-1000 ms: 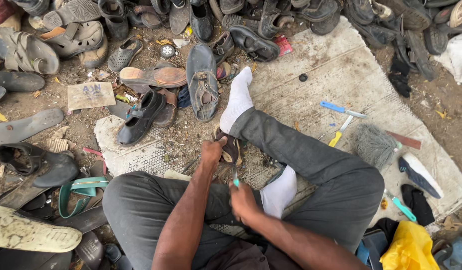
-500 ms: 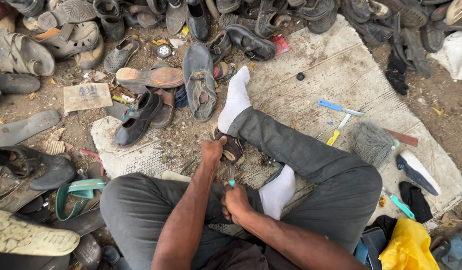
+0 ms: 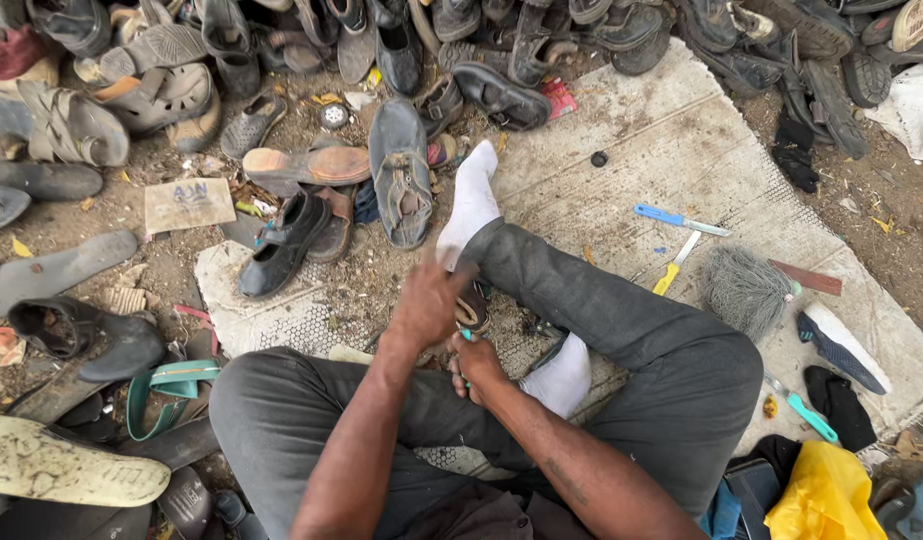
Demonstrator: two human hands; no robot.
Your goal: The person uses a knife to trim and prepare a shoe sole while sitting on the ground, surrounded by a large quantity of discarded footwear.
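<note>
1. We see a small brown sandal [image 3: 470, 308] held between crossed legs, just above the white-socked foot [image 3: 559, 377], its long axis running away from the body.
2. Our left hand [image 3: 428, 300] grips the sandal from above and is the nearer hand; our right hand [image 3: 474, 362] is clenched on a teal-handled tool [image 3: 465, 340] just below it.
3. Around us, on a worn mat [image 3: 681, 150], lie a blue-handled knife [image 3: 678, 219], a yellow-handled knife [image 3: 675, 264] and a grey brush [image 3: 746, 290]; piled old shoes [image 3: 401, 170] ring the ground.

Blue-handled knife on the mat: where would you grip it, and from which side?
Grip the blue-handled knife by its blue handle, the left half, coming from above. It lies flat and apart from other tools, its bare blade pointing right toward the grey brush.
</note>
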